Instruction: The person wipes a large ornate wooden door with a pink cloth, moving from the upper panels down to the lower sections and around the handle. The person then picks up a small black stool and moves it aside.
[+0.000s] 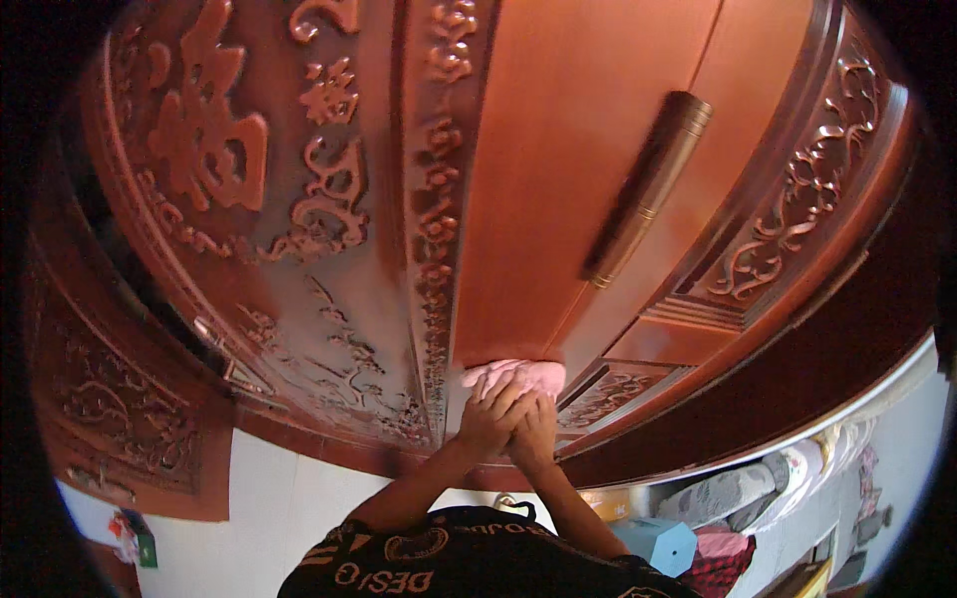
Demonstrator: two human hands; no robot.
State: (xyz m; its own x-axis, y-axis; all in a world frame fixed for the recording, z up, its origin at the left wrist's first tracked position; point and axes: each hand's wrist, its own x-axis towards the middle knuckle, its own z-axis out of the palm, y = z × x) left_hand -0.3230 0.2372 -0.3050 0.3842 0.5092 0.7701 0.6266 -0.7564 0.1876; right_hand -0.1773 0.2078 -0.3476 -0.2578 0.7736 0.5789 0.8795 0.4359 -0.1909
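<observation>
Both of my hands press a folded pink cloth point(552, 374) flat against a reddish-brown wooden double door point(531, 187). My left hand point(487, 418) lies over part of the cloth, fingers pointing up the door. Close beside it, my right hand point(536, 433) rests on the cloth's right part, the two hands touching. Under them, the cloth covers the lower end of the smooth door panel. A long bronze-coloured handle point(649, 205) runs along the seam, above and to the right of my hands. Left of them stands a strip of carved relief point(436, 224).
Farther left is a panel with large raised characters point(213, 134) and a separate carved wooden leaf point(134, 418). Carved scrollwork point(807, 179) borders the right side. Behind me at lower right are a light blue box point(662, 544), checked fabric point(721, 562) and grey patterned fabric point(718, 493).
</observation>
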